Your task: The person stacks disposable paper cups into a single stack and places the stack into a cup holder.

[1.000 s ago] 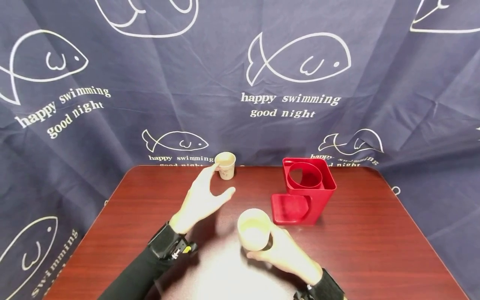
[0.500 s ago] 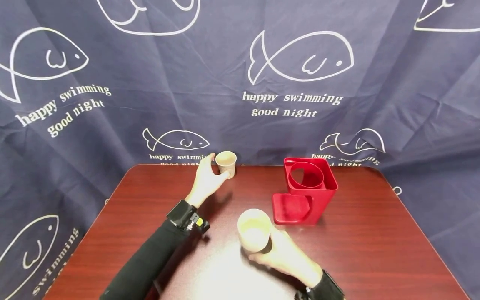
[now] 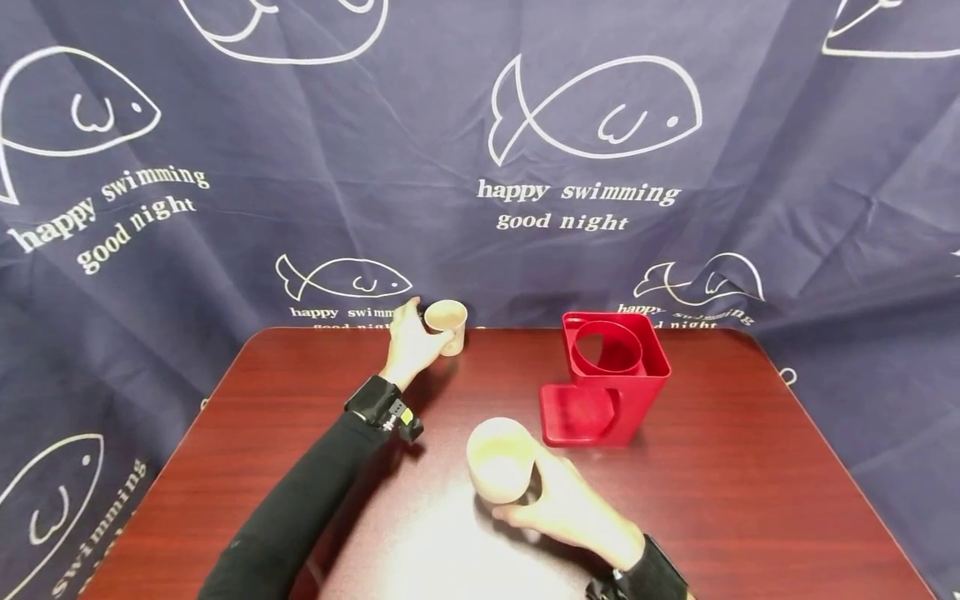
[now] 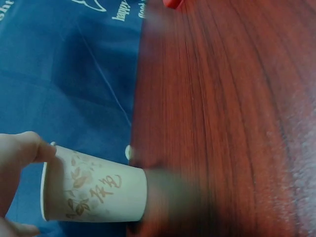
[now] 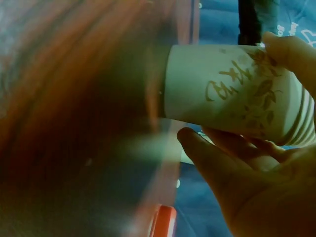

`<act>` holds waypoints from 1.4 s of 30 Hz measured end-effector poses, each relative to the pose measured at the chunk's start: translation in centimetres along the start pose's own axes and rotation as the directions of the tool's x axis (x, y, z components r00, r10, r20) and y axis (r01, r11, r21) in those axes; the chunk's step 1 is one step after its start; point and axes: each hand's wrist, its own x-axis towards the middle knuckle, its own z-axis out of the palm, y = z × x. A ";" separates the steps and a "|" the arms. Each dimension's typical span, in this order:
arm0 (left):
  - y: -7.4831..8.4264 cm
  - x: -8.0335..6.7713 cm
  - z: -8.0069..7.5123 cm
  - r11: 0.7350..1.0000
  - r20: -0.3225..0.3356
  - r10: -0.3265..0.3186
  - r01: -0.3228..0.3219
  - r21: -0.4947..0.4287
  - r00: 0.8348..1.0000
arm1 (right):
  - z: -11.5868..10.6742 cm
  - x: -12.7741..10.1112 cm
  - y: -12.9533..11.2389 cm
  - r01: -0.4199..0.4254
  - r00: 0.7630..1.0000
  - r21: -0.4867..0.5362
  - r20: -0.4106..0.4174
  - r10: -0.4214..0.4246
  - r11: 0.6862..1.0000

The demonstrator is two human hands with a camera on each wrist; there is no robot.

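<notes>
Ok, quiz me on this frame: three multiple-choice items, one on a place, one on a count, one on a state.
1. Where does the far paper cup stand?
A. at the table's far edge, by the cloth
B. inside the red holder
C. at the table's right edge

2. How many paper cups are in view?
A. one
B. two
C. four

3. What is the right hand doing?
A. lying flat on the table
B. holding the near paper cup
C. gripping the red holder

Answers:
1. A, since it sits at the far edge of the table, with the left hand around it.
2. B, one at each hand, the near paper cup being the second.
3. B, its fingers curl round that cup; the red holder stands apart, its ring empty.
</notes>
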 end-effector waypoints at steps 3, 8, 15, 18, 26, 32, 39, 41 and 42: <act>0.1 0.3 0.0 0.999 0.010 -0.027 0.026 0.041 1.000 | -0.2 0.1 -0.2 -0.001 1.000 -0.001 0.014 0.001 1.000; 0.3 0.5 0.0 0.998 0.011 -0.032 0.031 0.046 0.999 | -0.2 0.3 -0.6 0.008 1.000 -0.012 0.012 -0.007 1.000; -0.1 0.5 0.3 1.000 0.008 -0.015 0.015 0.001 1.000 | -0.1 0.4 -0.7 0.023 1.000 0.006 0.011 -0.023 1.000; -0.3 0.5 0.4 0.999 -0.002 0.000 0.000 -0.036 1.000 | 0.0 0.4 -0.7 0.014 1.000 0.005 0.010 -0.014 1.000; -1.0 0.4 0.7 0.993 -0.005 0.032 -0.032 -0.112 0.999 | 0.0 0.3 -0.7 0.000 1.000 -0.022 -0.002 0.000 1.000; -0.6 -0.7 -0.1 0.990 0.043 0.057 -0.051 -0.135 0.997 | -0.1 0.3 -0.5 0.012 1.000 -0.005 0.002 -0.012 1.000; -0.1 -2.4 -1.4 0.987 0.118 0.085 -0.068 -0.144 0.989 | -0.3 0.1 -0.4 0.003 1.000 0.021 0.004 -0.003 1.000; 0.3 -3.0 -1.8 0.985 0.148 0.094 -0.070 -0.156 0.984 | -0.3 0.0 -0.4 0.003 1.000 0.034 0.008 -0.003 0.999; 0.5 -3.3 -2.1 0.984 0.164 0.100 -0.074 -0.159 0.981 | -0.4 0.0 -0.4 0.001 1.000 0.043 0.011 -0.002 0.999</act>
